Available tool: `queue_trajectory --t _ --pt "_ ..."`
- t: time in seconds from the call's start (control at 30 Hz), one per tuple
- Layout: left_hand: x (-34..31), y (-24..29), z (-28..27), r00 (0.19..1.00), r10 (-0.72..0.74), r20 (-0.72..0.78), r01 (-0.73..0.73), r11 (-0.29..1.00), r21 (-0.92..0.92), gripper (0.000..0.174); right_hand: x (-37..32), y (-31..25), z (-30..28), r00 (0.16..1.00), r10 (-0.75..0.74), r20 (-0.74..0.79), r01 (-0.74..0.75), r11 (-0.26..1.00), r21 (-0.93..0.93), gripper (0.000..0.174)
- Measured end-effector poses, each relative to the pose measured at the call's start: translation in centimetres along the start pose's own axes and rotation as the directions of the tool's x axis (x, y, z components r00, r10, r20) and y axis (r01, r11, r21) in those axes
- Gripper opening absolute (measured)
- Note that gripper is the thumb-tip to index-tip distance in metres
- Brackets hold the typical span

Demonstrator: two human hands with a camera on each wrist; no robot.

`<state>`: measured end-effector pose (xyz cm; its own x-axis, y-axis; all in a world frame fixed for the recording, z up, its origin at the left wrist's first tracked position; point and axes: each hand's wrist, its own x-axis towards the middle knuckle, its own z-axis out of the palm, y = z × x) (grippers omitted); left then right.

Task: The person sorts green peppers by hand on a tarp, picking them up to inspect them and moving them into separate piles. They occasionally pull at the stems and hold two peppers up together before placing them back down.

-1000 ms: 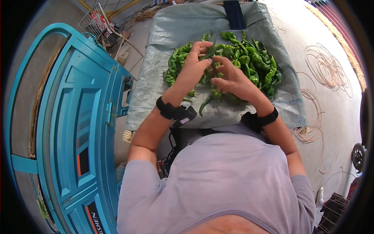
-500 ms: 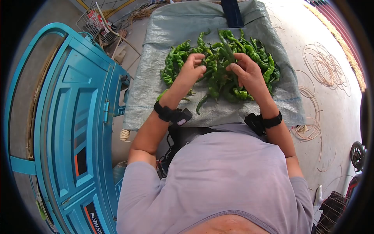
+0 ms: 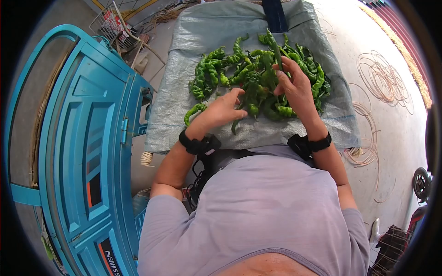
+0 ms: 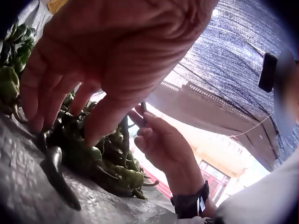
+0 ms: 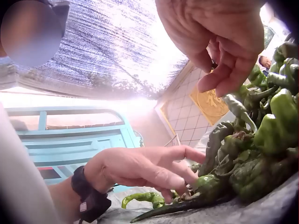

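Note:
Green peppers [image 3: 212,69] lie heaped on a grey-green woven sheet [image 3: 165,115]. The right hand [image 3: 297,87] pinches a long dark green pepper [image 3: 273,46] above the right part of the heap. At the heap's near left edge is the left hand [image 3: 224,109], its fingers spread and relaxed, with nothing seen in its grasp. In the left wrist view the left hand [image 4: 117,51] hangs over peppers beside a single dark one [image 4: 58,179]. The right wrist view shows the left hand's fingertips [image 5: 189,175] at the peppers' edge; whether they touch is unclear.
A blue metal vehicle panel [image 3: 92,138] stands to the left. Dark folded cloth [image 3: 275,16] lies at the sheet's far edge. Coiled cords [image 3: 384,78] are on the floor at right, and a wire basket [image 3: 113,27] stands at the back left.
The left hand has drawn back from the middle of the heap toward its near left edge and its fingers have opened. The right hand has come away to the right with the long pepper, now held upright.

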<state>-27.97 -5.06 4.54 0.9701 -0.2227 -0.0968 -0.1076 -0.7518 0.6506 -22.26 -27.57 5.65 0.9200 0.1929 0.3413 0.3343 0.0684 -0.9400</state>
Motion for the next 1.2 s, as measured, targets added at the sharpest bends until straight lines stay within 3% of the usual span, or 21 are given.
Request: queue_trajectory --t 0.13,0.23,0.33,0.43,0.57,0.67,0.8,0.83,0.97,1.07,1.2 --pt "-0.9 0.1 1.3 1.000 -0.018 -0.019 0.023 0.957 0.290 0.061 -0.2 0.0 0.3 0.999 0.006 -0.035 -0.008 0.999 -0.038 0.039" --pt "-1.2 -0.6 0.9 1.000 -0.015 0.017 0.011 0.971 0.240 0.058 -0.4 0.0 0.2 0.999 0.029 -0.014 -0.030 0.999 -0.035 0.036" --pt "-1.9 0.0 0.1 0.997 0.045 -0.064 -0.027 0.967 0.253 0.051 -0.4 0.4 -0.2 0.999 0.035 0.011 -0.034 0.998 -0.053 0.030" --pt "-2.6 2.2 -1.9 0.997 -0.076 -0.017 0.078 0.984 0.160 0.037 -0.4 0.6 -0.3 1.000 0.026 0.012 -0.026 0.999 -0.033 0.025" --pt "-2.3 1.6 -3.9 0.991 -0.070 0.117 0.103 0.946 -0.307 0.017 -0.5 0.6 -0.3 0.998 0.043 0.048 -0.043 0.999 0.001 0.022" --pt "-2.0 1.2 -3.5 0.992 -0.047 -0.116 -0.011 0.887 -0.462 0.014 -0.6 0.4 -0.3 0.998 0.043 0.053 -0.043 0.999 0.004 0.021" --pt "-2.2 3.0 -3.9 0.932 -0.019 -0.362 -0.172 0.857 -0.487 0.014 -0.7 0.6 -0.4 0.998 0.048 0.047 -0.048 0.999 -0.001 0.021" --pt "-2.0 3.3 -3.9 0.918 0.002 -0.397 -0.197 0.871 -0.450 0.019 -0.7 0.6 -0.4 0.998 0.046 0.043 -0.046 0.999 -0.003 0.021" --pt "-1.7 3.0 -3.8 0.985 0.112 -0.132 -0.157 0.901 -0.406 0.028 -0.8 0.4 -0.3 0.998 0.044 0.039 -0.044 0.999 -0.005 0.020" --pt "-0.4 1.3 -3.5 0.978 0.023 -0.208 -0.117 0.884 -0.452 0.027 -0.9 0.8 -0.8 0.995 0.069 0.066 -0.070 0.997 0.014 0.018" --pt "1.6 -2.2 -3.2 0.967 -0.045 -0.249 0.003 0.986 -0.166 0.032 -1.0 0.7 -0.8 0.999 0.044 0.031 -0.042 0.996 -0.074 0.017"
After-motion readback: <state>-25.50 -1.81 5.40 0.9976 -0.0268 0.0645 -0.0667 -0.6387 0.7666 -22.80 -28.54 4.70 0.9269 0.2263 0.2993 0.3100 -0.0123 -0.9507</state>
